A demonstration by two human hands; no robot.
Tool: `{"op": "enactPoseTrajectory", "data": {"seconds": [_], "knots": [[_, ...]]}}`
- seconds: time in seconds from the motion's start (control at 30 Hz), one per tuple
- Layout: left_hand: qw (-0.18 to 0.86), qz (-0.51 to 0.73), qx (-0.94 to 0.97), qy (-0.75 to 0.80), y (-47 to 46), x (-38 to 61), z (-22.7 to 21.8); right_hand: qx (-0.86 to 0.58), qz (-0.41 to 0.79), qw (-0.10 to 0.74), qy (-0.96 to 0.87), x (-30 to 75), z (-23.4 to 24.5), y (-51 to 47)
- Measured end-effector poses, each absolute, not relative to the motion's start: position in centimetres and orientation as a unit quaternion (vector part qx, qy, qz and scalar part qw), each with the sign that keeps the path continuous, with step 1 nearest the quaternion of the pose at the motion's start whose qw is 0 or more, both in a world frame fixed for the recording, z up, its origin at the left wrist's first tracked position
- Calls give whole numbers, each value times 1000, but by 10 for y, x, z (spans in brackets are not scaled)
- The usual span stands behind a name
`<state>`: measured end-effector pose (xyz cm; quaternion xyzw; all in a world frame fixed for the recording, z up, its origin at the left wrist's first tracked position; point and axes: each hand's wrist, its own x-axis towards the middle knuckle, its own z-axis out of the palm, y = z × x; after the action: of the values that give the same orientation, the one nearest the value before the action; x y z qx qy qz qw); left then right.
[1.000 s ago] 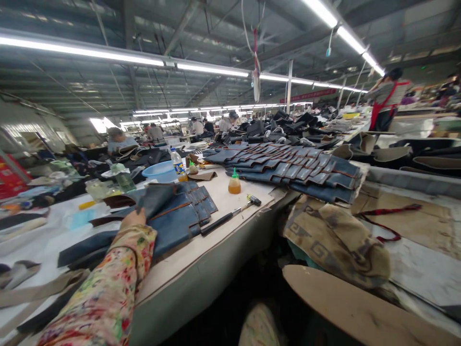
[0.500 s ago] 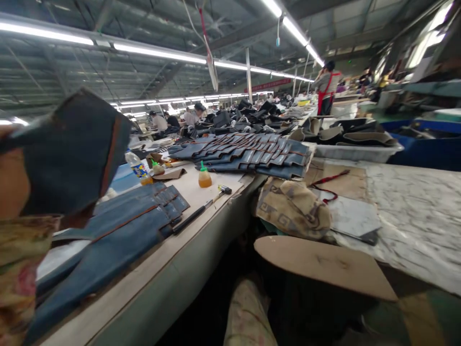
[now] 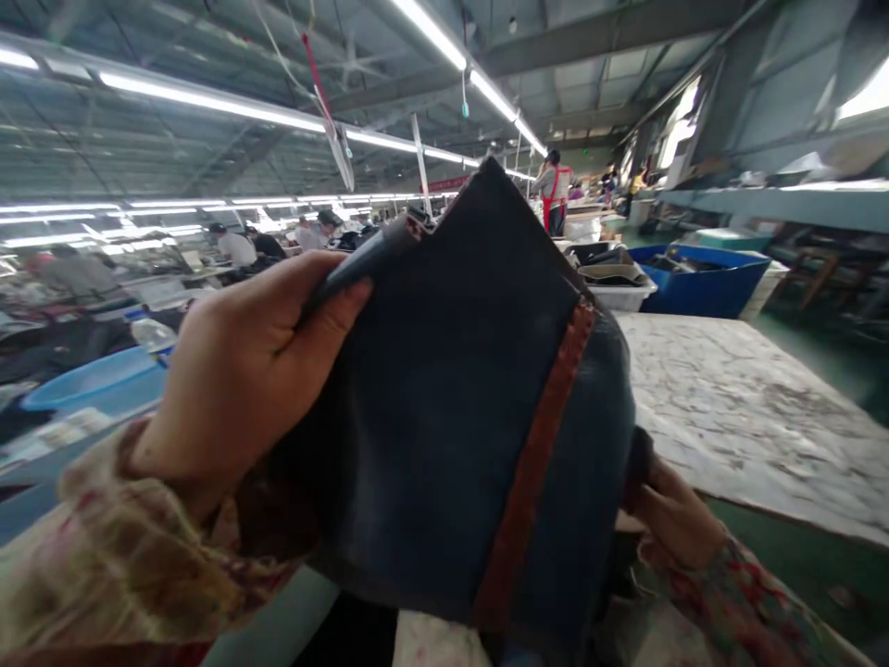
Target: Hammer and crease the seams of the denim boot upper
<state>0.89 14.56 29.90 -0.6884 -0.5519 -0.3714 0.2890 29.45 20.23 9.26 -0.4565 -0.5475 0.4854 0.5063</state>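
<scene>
A large dark blue leather piece with a stitched brown strip fills the middle of the head view, raised and tilted in front of me. My left hand pinches its folded upper left edge between thumb and fingers. At the lower right edge, my right hand is closed on the same piece; its fingertips are partly hidden behind the leather. Most of the workbench directly ahead is covered from sight by the piece.
A marble-patterned table extends on the right. Behind it stand a blue bin and a grey tray of cut pieces. At left are a light blue basin and a bottle. A person in a red apron stands farther off.
The leather piece has come from the far left to the centre, held up before me. My right hand has entered view and grips it. The camera has turned rightward.
</scene>
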Motion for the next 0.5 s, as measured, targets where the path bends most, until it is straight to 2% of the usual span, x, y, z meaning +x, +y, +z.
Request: {"op": "enactPoseTrajectory", "data": {"seconds": [0.1, 0.23, 0.4, 0.5], "knots": [[242, -390, -746, -482, 150, 26, 296, -422, 531, 544, -494, 306, 88, 200], [180, -385, -790, -443, 150, 35, 297, -417, 507, 578, -485, 315, 95, 210], [204, -375, -777, -462, 151, 44, 300, -506, 486, 540, -464, 321, 88, 228], [215, -371, -780, -455, 155, 44, 298, -533, 437, 546, -477, 318, 78, 228]]}}
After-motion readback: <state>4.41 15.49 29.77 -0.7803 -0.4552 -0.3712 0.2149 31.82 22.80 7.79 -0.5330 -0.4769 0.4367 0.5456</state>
